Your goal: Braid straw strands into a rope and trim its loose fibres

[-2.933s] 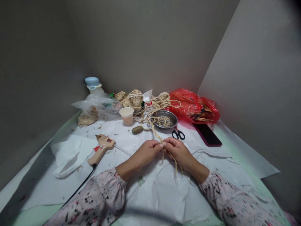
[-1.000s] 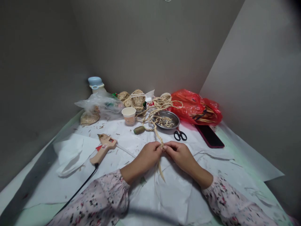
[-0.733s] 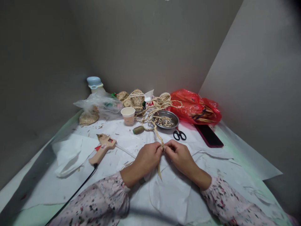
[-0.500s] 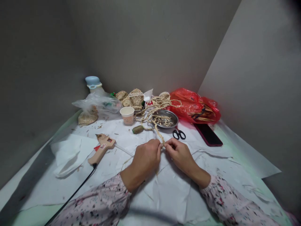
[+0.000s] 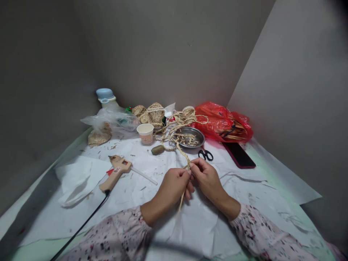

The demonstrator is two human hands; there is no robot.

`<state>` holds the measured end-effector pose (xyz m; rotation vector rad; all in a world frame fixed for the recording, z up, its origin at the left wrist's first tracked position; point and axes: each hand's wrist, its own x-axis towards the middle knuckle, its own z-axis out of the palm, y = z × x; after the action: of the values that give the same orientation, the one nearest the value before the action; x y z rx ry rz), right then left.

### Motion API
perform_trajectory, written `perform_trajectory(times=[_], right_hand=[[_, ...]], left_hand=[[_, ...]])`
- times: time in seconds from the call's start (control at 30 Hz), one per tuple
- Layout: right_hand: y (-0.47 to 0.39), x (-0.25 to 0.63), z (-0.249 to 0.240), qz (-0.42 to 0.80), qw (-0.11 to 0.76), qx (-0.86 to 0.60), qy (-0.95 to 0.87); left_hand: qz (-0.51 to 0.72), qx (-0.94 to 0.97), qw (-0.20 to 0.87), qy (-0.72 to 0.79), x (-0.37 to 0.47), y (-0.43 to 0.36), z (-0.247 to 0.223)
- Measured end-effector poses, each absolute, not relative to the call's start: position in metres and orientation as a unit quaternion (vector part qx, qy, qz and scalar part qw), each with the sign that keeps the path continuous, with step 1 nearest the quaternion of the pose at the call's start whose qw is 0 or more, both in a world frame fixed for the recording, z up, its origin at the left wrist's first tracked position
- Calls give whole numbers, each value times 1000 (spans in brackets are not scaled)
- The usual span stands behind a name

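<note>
A braided straw cord point(image 5: 182, 152) runs from a loose tangle at the back down to my two hands at the middle of the table. My right hand point(image 5: 206, 176) pinches the cord's near end between thumb and fingers. Close against it on the left, my left hand point(image 5: 174, 185) is closed on the straw strands at the same end, its lower fingers curled beneath. A thin loose strand point(image 5: 181, 201) hangs down toward me from between the hands. The exact grip on single strands is too small to tell.
A glue gun point(image 5: 115, 175) with a black cable lies left. Behind are a paper cup point(image 5: 145, 133), a green spool point(image 5: 158, 150), a metal dish point(image 5: 191, 137) of straw scraps, scissors point(image 5: 206, 155), a phone point(image 5: 239, 155), a red bag point(image 5: 221, 123) and a lidded bottle point(image 5: 106, 96).
My left hand has turned and come lower, with its fingers now showing under the right hand. The loose strand below shows more clearly. The whole view has shifted slightly.
</note>
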<state>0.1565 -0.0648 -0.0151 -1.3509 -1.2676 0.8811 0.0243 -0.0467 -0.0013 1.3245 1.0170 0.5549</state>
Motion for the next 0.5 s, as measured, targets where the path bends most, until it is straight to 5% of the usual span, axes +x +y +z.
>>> perform_trajectory(times=[0.27, 0.5], right_hand=[[-64, 152, -13, 464, 560, -514, -455], [-63, 152, -13, 537, 582, -468, -391]], left_hand=[[263, 460, 743, 409, 26, -50, 2], [213, 575, 669, 420, 27, -50, -7]])
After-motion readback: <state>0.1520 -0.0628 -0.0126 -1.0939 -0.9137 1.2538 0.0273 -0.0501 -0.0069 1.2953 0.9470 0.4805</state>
